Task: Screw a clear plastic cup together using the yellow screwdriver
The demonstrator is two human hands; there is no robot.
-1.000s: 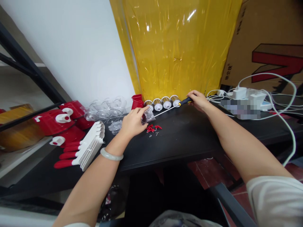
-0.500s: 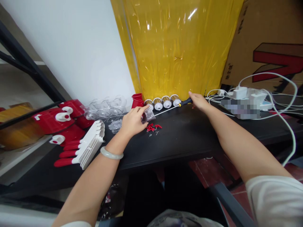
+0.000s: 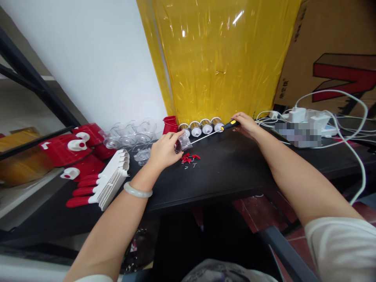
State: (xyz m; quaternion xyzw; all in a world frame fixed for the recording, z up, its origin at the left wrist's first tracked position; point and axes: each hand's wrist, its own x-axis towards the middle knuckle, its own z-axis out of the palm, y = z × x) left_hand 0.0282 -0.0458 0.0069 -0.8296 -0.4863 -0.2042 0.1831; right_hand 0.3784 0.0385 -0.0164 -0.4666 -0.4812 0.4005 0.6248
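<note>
My left hand [image 3: 164, 152] grips a small clear plastic cup [image 3: 182, 143] tipped on its side over the black table [image 3: 229, 168]. Just right of it lie small red bits and tiny screws [image 3: 189, 159]. My right hand [image 3: 246, 123] closes on the black and yellow handle of a screwdriver [image 3: 216, 131], whose thin shaft points left toward the cup. Behind the shaft stands a row of several gold-wound spools [image 3: 201, 126] against a yellow plastic sheet [image 3: 217, 58].
Clear plastic cups [image 3: 131, 136] and a red cup [image 3: 170, 124] sit behind my left hand. Red and white plastic parts [image 3: 85, 164] fill the left of the table. White chargers and cables [image 3: 317, 117] lie at the right, below a cardboard box [image 3: 335, 55].
My right hand opened briefly beside the screwdriver handle, then closed on it again. The left hand and the cup stayed in place.
</note>
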